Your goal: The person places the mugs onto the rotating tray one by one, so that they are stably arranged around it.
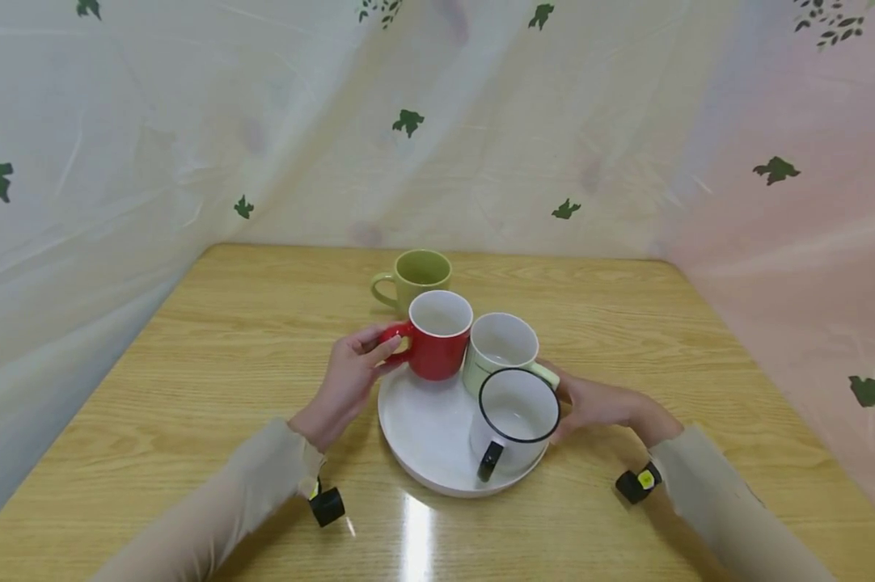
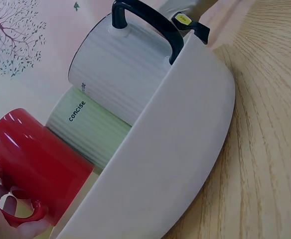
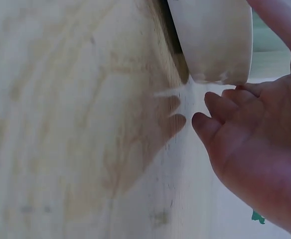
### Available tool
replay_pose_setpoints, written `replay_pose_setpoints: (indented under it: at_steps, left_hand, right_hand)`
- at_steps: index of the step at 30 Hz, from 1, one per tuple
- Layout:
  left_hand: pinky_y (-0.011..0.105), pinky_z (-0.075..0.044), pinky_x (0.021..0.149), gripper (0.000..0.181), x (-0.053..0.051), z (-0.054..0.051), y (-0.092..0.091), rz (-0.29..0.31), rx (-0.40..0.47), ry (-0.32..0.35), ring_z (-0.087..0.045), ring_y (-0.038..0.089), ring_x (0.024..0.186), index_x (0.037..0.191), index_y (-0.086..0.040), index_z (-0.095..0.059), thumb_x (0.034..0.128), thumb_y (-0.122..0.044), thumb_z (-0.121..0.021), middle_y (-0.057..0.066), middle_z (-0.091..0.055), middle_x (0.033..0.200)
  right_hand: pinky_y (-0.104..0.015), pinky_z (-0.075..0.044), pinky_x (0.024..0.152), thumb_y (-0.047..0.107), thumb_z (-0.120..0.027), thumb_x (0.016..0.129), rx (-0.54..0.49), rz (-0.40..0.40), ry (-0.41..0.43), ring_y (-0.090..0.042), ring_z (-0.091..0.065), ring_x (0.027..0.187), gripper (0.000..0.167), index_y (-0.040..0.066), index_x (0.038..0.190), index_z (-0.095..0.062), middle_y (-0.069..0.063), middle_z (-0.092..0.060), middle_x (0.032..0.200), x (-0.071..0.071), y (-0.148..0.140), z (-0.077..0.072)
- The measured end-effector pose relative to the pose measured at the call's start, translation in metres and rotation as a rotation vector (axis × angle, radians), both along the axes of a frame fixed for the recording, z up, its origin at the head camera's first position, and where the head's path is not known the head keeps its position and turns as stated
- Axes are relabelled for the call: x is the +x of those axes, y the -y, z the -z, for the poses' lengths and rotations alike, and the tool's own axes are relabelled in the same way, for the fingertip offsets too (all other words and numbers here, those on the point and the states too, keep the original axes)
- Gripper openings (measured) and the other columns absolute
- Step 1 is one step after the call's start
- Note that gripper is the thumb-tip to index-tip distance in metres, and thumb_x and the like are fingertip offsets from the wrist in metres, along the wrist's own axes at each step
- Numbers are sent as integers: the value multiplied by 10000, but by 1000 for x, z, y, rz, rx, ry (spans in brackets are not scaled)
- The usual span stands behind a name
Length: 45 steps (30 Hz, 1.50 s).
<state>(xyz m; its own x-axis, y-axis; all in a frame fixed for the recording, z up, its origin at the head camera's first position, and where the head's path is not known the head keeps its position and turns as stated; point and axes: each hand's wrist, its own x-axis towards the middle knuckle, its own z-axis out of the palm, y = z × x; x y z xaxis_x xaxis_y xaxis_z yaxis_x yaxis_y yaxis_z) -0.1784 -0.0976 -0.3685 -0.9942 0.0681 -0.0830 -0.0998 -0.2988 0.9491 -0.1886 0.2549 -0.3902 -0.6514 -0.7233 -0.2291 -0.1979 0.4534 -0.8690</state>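
My left hand [image 1: 353, 364] holds a red mug [image 1: 437, 356] with a white inside by its handle. The mug's base shows just above the rim at the far left of a round white dish [image 1: 423, 428]. A pale green mug [image 2: 88, 124] marked "concise" stands in the dish beside it, touching or almost touching. In front of that is a white mug [image 1: 517, 412] with a black rim and black handle. My right hand [image 1: 593, 402] is at the dish's right side; in the right wrist view its fingers [image 3: 220, 107] touch the outer wall, thumb spread.
An olive green mug [image 1: 423, 271] stands on the wooden table [image 1: 263, 323] behind the red mug, its handle to the left. A patterned pale curtain [image 1: 299, 121] hangs around the table's back and sides. A black wrist camera [image 1: 327, 506] hangs below the left sleeve.
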Motion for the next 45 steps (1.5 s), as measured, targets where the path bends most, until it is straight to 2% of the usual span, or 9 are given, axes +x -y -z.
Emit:
replay_pose_setpoints:
  at_steps: [2,6,9,17,22,27,35,39,45]
  left_hand:
    - [376,-557,920,387,0,1,-1,0,-3,1,-658,137,995,1323,97,-518,948,8,-562,-72,-680,980]
    - [375,-559,918,392,0,3,-2,0,-4,2,-669,117,954,1320,120,-506,945,24,-561,-76,-681,954]
    - [391,-547,936,391,0,6,-2,-2,5,3,-673,129,950,1314,131,-505,939,35,-563,-67,-685,946]
    - [356,-564,925,377,-1,13,-3,-1,15,-11,-675,124,929,1289,118,-540,925,35,-589,-50,-701,962]
    - [374,-547,964,377,0,16,-6,3,32,-16,-677,105,927,1295,126,-530,929,46,-575,-51,-705,958]
    - [375,-543,972,381,0,17,-8,-1,9,-18,-674,88,917,1300,134,-520,932,47,-568,-40,-706,980]
    - [361,-553,958,367,-2,17,-11,0,-36,-5,-660,54,901,1296,109,-542,937,38,-564,84,-691,1144]
    - [340,-553,955,366,-2,15,-10,11,-58,21,-651,60,911,1299,90,-551,941,16,-572,104,-676,1180]
    - [402,-523,1008,371,-2,8,-6,45,-95,67,-638,117,948,1303,62,-563,939,-7,-588,77,-686,1146]
  right_hand:
    - [-470,-179,1204,128,-837,732,-7,0,-12,-337,-251,1429,1130,45,1534,-45,-178,-258,1547,2,0,0]
    - [-120,-222,1102,139,-832,746,-38,3,-31,-43,-296,1388,1113,74,1542,-56,-163,-246,1559,8,1,1]
    - [-31,-210,1047,147,-829,753,-75,-7,-42,119,-302,1316,1107,65,1542,-57,-180,-235,1561,11,3,4]
    - [-34,-230,1051,168,-826,755,-103,-18,-70,136,-332,1293,1103,36,1531,-53,-197,-283,1532,16,5,5]
    - [-35,-222,1056,166,-827,754,-107,-20,-80,142,-317,1297,1101,23,1526,-55,-210,-274,1533,17,4,4]
    - [-28,-231,1052,152,-824,758,-112,-18,-65,153,-316,1292,1145,36,1538,6,-226,-234,1550,17,4,4]
    - [-19,-216,1050,160,-829,756,-122,-13,-49,166,-280,1308,1206,96,1552,75,-225,-148,1587,17,4,3]
    - [-18,-219,1046,164,-828,759,-117,-10,-45,168,-280,1305,1207,104,1553,79,-224,-146,1588,17,3,4]
    - [-20,-217,1047,168,-822,766,-115,-21,-56,163,-281,1308,1188,100,1553,65,-219,-165,1584,17,3,3]
